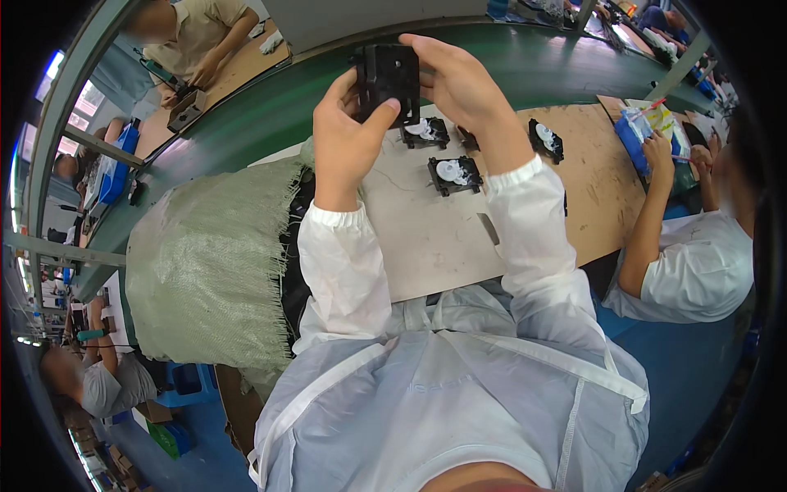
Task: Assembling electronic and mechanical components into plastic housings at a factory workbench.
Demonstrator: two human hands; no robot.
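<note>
Black plastic part [387,75], flat, squarish

The person wears a thin white coat of slightly sheer, shiny fabric. Its long sleeves [348,271] end in gathered elastic cuffs at the wrists, the cloth puffing and creasing above them. Flat white straps [541,361] run across the chest and down the front, like apron ties, with stitched seams showing. The left hand [344,143] and right hand [463,86] are bare, without gloves.
</note>
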